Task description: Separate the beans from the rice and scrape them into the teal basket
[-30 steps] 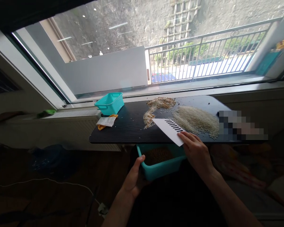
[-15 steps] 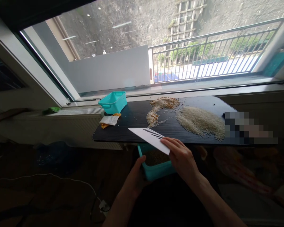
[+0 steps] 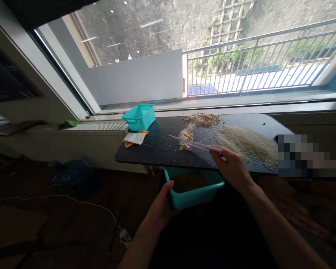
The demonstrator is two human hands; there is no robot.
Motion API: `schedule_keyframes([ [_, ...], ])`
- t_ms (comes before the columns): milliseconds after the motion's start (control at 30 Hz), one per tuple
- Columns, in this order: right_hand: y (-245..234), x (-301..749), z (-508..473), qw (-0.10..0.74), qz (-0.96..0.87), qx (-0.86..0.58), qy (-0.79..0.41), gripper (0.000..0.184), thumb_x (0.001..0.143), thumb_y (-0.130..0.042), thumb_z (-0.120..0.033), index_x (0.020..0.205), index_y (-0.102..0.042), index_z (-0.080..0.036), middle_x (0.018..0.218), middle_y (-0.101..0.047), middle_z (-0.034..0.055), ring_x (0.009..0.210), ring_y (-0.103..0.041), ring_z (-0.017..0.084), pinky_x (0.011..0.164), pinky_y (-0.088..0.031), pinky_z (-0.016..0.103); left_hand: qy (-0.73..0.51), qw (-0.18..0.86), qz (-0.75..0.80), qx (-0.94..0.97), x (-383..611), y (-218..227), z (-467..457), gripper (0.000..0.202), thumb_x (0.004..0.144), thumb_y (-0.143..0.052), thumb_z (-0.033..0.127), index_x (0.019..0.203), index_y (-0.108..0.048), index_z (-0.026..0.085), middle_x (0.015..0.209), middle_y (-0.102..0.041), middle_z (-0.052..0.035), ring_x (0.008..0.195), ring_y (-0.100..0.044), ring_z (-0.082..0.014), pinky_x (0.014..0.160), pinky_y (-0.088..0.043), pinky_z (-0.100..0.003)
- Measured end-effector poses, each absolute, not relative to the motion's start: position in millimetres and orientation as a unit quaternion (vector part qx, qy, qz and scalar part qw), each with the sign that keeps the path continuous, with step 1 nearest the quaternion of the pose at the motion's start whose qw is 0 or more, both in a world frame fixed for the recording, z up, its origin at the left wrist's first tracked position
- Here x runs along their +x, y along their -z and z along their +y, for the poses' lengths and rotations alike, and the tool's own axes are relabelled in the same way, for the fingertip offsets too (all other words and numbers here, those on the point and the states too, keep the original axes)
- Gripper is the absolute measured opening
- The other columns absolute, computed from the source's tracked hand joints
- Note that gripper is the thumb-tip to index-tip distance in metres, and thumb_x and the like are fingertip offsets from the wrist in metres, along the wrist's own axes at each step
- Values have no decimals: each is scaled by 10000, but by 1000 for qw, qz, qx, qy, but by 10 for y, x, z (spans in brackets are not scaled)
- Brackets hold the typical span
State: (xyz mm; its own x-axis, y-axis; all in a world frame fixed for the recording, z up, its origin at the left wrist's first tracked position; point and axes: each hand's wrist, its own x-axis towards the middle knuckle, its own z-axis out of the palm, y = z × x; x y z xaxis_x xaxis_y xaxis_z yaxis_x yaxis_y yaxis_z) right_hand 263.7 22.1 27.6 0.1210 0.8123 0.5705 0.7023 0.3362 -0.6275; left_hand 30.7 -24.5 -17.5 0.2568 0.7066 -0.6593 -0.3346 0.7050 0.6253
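My left hand [image 3: 162,203] grips the left side of a teal plastic basket [image 3: 184,200], its thumb over the rim. Small brown grains or beans [image 3: 190,182] lie inside, below the table's front edge. Pinched in my right hand [image 3: 231,164] is a thin white slotted board [image 3: 196,144], seen almost edge-on above the table. Behind the board's tip, a mixed strip of white grains and yellowish beans [image 3: 186,136] runs back to a pile of beans [image 3: 203,119]. A larger heap of white rice-like grains [image 3: 246,145] spreads to the right.
A second teal basket [image 3: 141,118] stands at the back left of the dark table [image 3: 156,149]. In front of it lies a white and yellow packet [image 3: 134,139]. A radiator [image 3: 100,140] and window are behind. A white cable with a socket block [image 3: 125,236] lies lower left.
My right hand has lifted the white board up and right, off the held basket, and turned it nearly edge-on. The basket's contents now show more fully. The view has shifted slightly.
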Motion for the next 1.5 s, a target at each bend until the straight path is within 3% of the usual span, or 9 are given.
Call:
schedule_keyframes([
  [133, -309, 2596, 424, 491, -656, -567, -82, 326, 877, -527, -409, 1055, -738, -236, 1010, -762, 48, 847, -690, 208, 708, -534, 305, -342, 767, 512, 179, 295, 160, -250, 569, 842, -528, 506, 1303, -511, 174, 1171, -648, -138, 1032, -610, -284, 769, -487, -362],
  [367, -195, 2638, 698, 485, -651, -563, -158, 363, 817, -574, -470, 904, -769, -177, 679, -731, 20, 644, -657, 183, 585, -517, 285, -350, 773, 505, 159, 282, 156, -272, 552, 836, -543, 503, 1282, -524, 178, 1171, -651, -137, 1057, -603, -285, 820, -490, -381],
  [600, -179, 2762, 427, 485, -642, -558, -205, 397, 777, -614, -542, 928, -770, -209, 788, -759, 26, 713, -678, 191, 646, -546, 303, -334, 786, 492, 172, 319, 151, -279, 554, 844, -507, 526, 1284, -531, 189, 1161, -652, -125, 1027, -606, -273, 791, -483, -359],
  [900, -291, 2747, 115, 518, -609, -571, -187, 339, 771, -642, -500, 931, -763, -227, 846, -765, 24, 817, -694, 216, 730, -552, 328, -326, 784, 498, 177, 325, 156, -288, 544, 842, -495, 524, 1270, -519, 189, 1108, -657, -123, 892, -625, -238, 744, -494, -346],
  [1500, -234, 2798, 33, 516, -576, -605, -187, 278, 734, -673, -458, 818, -768, -211, 700, -746, 19, 672, -671, 205, 620, -535, 318, -336, 781, 499, 168, 334, 144, -299, 489, 813, -540, 519, 1189, -559, 208, 1087, -651, -89, 882, -614, -218, 761, -485, -349],
])
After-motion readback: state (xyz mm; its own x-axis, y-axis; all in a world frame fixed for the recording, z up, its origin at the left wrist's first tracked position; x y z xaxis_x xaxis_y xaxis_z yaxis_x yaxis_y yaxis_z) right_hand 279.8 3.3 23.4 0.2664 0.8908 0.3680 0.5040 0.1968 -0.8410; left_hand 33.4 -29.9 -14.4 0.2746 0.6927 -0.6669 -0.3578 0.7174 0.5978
